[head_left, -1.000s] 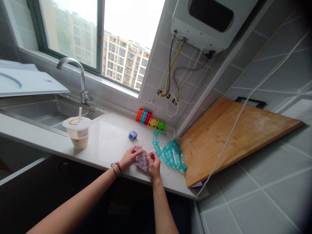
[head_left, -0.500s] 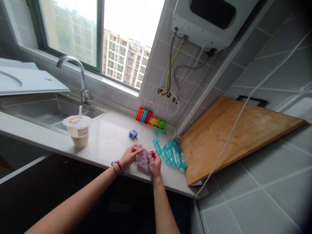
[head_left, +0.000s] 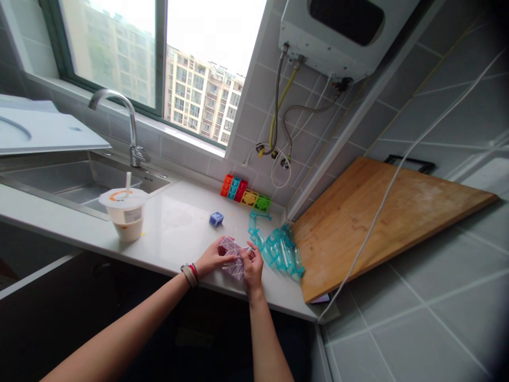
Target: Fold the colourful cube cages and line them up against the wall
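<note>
A pale purple lattice block piece (head_left: 233, 257) with white triangle patterns lies near the front edge of the white counter (head_left: 175, 228). My left hand (head_left: 210, 258) grips its left side and my right hand (head_left: 252, 267) pinches its right side. Just right of my hands lies a heap of clear teal track pieces (head_left: 278, 248). A small blue cube (head_left: 216, 218) sits alone on the counter behind my hands. A row of red, blue, yellow and green blocks (head_left: 245, 195) stands against the tiled wall.
A lidded drink cup with a straw (head_left: 124, 213) stands at the counter's left, beside the steel sink (head_left: 71, 183) and tap (head_left: 127, 127). A wooden board (head_left: 369, 223) covers the right side, with a white cable (head_left: 382, 207) across it. A water heater (head_left: 338, 32) hangs overhead.
Both hands stay on the purple piece, which has shifted slightly and tipped between the fingers. The view has drifted a little.
</note>
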Motion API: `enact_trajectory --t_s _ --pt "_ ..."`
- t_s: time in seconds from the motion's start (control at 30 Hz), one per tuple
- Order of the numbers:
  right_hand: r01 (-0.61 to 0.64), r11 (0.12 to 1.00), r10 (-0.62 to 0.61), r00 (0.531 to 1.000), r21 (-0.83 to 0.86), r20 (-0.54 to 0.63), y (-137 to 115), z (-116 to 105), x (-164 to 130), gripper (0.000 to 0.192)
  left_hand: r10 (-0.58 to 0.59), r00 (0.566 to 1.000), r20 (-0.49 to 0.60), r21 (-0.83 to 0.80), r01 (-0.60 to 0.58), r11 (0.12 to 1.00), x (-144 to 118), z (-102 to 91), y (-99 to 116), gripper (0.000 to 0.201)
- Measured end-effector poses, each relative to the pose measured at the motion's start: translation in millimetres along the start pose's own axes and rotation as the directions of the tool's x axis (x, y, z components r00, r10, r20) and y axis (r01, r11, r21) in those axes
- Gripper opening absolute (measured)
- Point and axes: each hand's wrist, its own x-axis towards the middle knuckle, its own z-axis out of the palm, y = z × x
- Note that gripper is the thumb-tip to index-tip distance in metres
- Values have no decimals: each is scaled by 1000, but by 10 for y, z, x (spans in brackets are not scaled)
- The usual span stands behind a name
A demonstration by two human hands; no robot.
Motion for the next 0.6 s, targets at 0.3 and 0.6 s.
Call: enact_trajectory --t_s 0.3,0.6 --pt "2 1000 -2 1000 20 10 78 6 40 58 -69 994 -83 -132 58 990 8 -8 -10 72" --pt "-42 999 40 996 25 80 115 14 55 51 -146 965 -218 -319 71 945 16 -10 81 57"
